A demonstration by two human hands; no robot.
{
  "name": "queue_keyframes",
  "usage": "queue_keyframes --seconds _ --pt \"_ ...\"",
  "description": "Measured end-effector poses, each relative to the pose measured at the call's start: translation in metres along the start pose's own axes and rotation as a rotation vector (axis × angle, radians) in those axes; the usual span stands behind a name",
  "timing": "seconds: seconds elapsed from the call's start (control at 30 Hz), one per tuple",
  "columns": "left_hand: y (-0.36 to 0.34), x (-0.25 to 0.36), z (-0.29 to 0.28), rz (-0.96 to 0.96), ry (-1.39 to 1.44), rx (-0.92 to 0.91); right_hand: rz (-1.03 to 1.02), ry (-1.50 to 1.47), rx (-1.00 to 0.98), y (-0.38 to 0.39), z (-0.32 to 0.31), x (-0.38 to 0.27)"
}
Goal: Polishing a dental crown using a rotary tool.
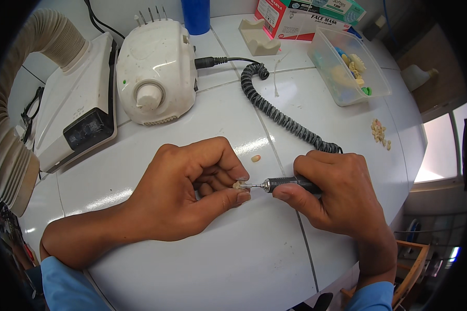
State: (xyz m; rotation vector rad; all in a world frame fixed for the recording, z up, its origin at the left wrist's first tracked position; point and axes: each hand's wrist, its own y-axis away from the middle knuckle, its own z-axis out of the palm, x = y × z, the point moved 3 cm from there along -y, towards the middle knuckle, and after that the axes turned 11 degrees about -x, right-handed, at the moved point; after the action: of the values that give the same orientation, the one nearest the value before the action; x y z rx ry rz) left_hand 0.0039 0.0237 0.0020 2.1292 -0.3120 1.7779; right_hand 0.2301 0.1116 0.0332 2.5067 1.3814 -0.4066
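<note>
My left hand [179, 186] is closed in a pinch, its thumb and index fingertip around a small cream tooth-like piece [238, 184] that is partly hidden by the fingers. My right hand [342, 194] grips a dark rotary handpiece [290, 182] with a silver nose, pointing left. Its thin metal bur [252, 185] reaches the pinched piece and appears to touch it. Just beyond the fingertips, a single cream-and-pink tooth-like piece [256, 158] lies on the white table [207, 269].
A coiled black cord [280, 115] runs from the handpiece to a white control unit [155, 72] with a knob. Left of it stands a white machine [75, 103] with a ribbed hose [8, 135]. A clear plastic tub [366, 99], small cream pieces [379, 129], boxes [290, 20] and a beige stand [259, 44] lie beyond.
</note>
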Motion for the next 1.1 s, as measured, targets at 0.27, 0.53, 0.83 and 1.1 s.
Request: queue_keyframes --seconds 0.27,0.53,0.83,1.1 --pt "0.0002 0.0020 0.0015 0.028 -0.048 0.018 -0.011 0.019 0.009 -0.0005 0.0018 -0.0035" --pt "-0.0003 0.0005 0.0009 0.012 -0.041 0.020 -0.012 0.044 0.024 -0.0011 0.0042 -0.0047" --pt "0.0002 0.0019 0.0009 0.008 -0.024 0.012 -0.015 0.035 0.022 -0.0013 0.0034 -0.0049" --pt "0.0008 0.0022 -0.0004 0.005 -0.020 -0.005 -0.002 0.012 0.004 -0.0002 0.0006 -0.0036"
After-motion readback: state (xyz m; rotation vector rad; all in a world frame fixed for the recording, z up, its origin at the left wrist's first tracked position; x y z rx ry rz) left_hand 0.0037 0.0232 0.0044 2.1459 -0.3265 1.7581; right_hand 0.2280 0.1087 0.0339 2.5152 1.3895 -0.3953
